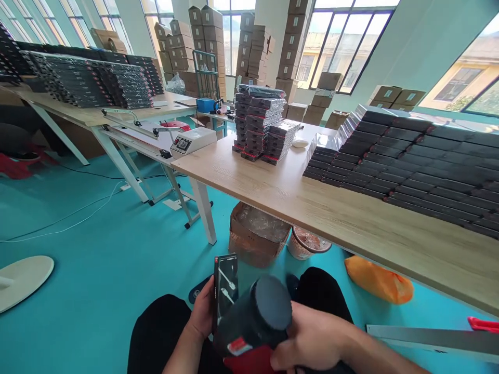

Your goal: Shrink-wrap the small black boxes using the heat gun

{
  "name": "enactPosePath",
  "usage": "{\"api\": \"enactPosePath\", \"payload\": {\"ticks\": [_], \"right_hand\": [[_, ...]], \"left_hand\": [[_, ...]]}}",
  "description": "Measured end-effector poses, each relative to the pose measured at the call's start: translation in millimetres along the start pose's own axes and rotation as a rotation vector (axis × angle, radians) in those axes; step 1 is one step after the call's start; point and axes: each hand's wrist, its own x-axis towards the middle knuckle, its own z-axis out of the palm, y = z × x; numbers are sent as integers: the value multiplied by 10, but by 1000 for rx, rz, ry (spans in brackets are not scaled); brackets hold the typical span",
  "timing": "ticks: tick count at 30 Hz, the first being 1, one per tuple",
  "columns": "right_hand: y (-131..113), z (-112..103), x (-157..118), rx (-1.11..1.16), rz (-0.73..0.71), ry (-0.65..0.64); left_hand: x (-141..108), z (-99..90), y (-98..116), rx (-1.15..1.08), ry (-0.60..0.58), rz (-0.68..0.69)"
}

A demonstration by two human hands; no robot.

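My left hand [201,312] is closed around a slim black cable box [226,278], which stands upright and shows a picture of white cable plugs. My right hand [314,332] grips a black and red heat gun [255,314]. The gun's round black rear end faces up toward me, and its body covers the lower part of the box. Its nozzle is hidden, so I cannot tell whether it touches the box. Both hands are above my lap, in front of the wooden table [268,189].
On the table are stacked black boxes [257,124] and a larger pile of black boxes [413,161]. Below stand a carton of clear film [253,246] and a waste basket [302,249]. A white sealing machine [194,141] adjoins the table's left end. An orange bag [378,280] lies at right.
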Motion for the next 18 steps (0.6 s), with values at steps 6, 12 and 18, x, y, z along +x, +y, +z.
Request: {"api": "enactPosePath", "payload": {"ticks": [6,12,18], "right_hand": [[-62,-107,171,243,-209,295],[88,-346,64,237,-203,354],[548,-195,-149,249,-22,133]], "left_hand": [[-96,88,26,26,11,-9],[-160,141,76,26,22,12],[-141,134,77,-4,-37,0]]}}
